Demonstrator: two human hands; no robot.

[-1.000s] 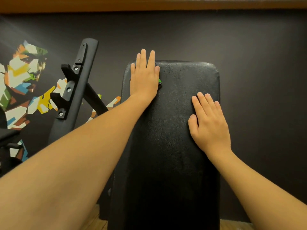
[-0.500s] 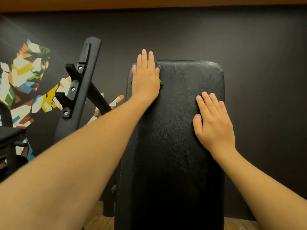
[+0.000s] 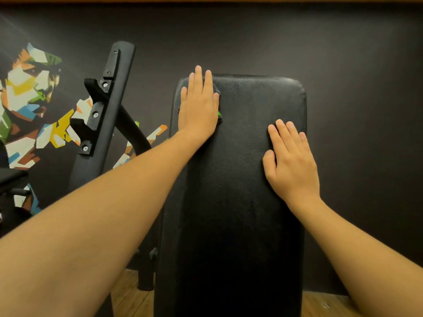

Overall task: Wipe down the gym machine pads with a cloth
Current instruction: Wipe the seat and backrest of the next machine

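Observation:
A tall black padded backrest (image 3: 238, 191) of a gym machine stands upright in front of me. My left hand (image 3: 198, 106) lies flat with straight fingers on the pad's upper left corner, pressing a dark cloth (image 3: 219, 116) against it. Only a sliver of the cloth with a green edge shows beside the palm. My right hand (image 3: 290, 161) rests flat on the pad's right side, lower down, fingers straight and holding nothing.
A black metal machine arm (image 3: 107, 110) with bolted brackets leans to the left of the pad. A dark wall with a colourful mural (image 3: 29, 106) is behind. Wooden floor (image 3: 128, 291) shows below, and another dark pad (image 3: 11, 177) sits at the far left edge.
Both hands keep their places on the pad. The view has shifted slightly, so the pad and the machine arm sit a little further right in the frame.

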